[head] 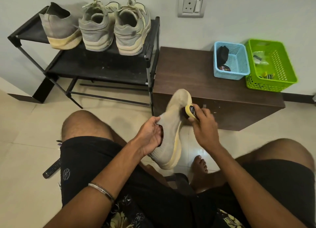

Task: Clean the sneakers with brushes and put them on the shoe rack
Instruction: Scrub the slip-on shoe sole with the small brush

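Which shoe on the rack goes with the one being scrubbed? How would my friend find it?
Look at the black shoe rack against the wall, top shelf. Three shoes stand there, heels toward you; take the leftmost one. It is a plain grey sock-like slip-on with a yellowish sole and no laces, while the two sneakers beside it are laced and chunky.

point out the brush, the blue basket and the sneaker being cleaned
brush (191, 111): head view, on its yellow-and-black body
blue basket (239, 73): head view, on its front wall
sneaker (172, 138): head view, on its grey knit side

Pale tiled floor — dark wooden cabinet
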